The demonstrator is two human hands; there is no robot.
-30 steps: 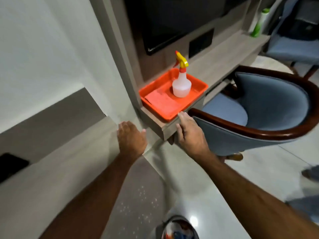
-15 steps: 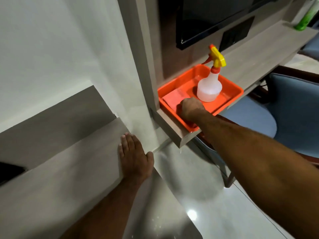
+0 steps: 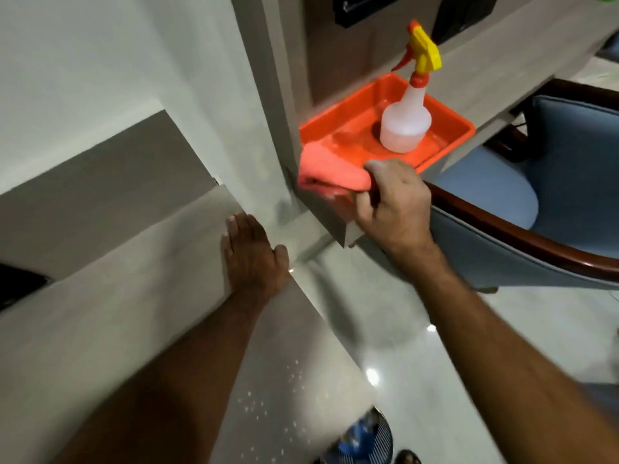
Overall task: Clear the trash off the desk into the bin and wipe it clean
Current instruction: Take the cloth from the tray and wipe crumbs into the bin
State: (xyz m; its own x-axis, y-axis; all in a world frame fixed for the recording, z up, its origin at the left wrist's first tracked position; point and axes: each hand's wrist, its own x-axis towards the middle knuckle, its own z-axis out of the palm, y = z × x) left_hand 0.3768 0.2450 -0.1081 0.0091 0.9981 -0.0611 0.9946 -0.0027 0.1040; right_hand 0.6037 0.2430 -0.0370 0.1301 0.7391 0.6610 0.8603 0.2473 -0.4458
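My right hand grips a folded orange cloth and holds it over the near corner of the orange tray. A translucent spray bottle with a yellow and red trigger head stands upright in that tray, on the grey desk. My left hand lies flat, palm down, on the edge of a lower grey surface, holding nothing. A bin with blue contents shows at the bottom edge, on the floor.
A blue armchair with a dark wooden rim stands right against the desk, beside my right hand. A dark screen hangs on the wall panel above the tray. Glossy tiled floor lies below. A dark object sits at the far left edge.
My right hand went from the desk edge into the tray, closed on the orange cloth, and has pulled it back over the tray's near corner. My left hand stayed flat on the lower surface.
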